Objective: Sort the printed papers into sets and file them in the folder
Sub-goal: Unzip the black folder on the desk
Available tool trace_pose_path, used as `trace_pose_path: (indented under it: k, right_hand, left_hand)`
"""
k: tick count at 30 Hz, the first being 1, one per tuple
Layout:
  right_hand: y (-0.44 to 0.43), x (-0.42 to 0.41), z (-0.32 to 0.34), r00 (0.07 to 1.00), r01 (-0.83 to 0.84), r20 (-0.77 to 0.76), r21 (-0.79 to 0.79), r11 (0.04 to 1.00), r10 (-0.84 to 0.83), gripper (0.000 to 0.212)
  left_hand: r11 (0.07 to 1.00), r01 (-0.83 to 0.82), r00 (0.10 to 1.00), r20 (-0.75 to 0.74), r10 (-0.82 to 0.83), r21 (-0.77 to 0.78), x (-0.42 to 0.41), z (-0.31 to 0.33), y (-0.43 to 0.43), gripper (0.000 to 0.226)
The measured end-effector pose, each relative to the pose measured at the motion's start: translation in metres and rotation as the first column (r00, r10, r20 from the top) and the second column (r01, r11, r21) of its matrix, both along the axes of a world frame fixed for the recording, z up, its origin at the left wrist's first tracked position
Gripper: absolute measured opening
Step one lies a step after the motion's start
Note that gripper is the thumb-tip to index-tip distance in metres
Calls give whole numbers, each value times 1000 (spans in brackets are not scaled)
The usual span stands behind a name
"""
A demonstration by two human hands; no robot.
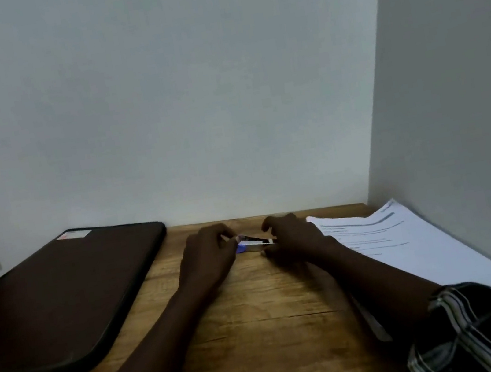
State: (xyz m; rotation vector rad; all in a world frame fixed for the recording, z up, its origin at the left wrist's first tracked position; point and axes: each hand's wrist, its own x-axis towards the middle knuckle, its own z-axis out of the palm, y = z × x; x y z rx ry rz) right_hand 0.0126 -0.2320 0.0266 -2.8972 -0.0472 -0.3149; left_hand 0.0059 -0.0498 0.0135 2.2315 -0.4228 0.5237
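Left hand [209, 257] and right hand [294, 237] pinch one small white-and-blue object [254, 243] on a grainy wooden surface [260, 328].
One flat black rounded folder [60, 305] lies left; one white printed-paper stack [415, 249] lies right.

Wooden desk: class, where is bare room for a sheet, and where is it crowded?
Bare wood lies between the forearms, and between the dark folder and left forearm. Crowded by the wall, where the left hand and right hand meet on a small item; papers fill the right.
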Motion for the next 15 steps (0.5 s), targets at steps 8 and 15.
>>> trace_pose_path:
  k: [8,15]
  right_hand:
    - [-11,39,-6,972,216,95,-25,976,-213,27]
    - [-32,58,-6,935,338,141,-67,939,-326,27]
  left_hand:
    - [997,-5,999,35,7,-78,22,-3,2,11]
    - [997,36,998,49,-33,-63,26,-6,-3,10]
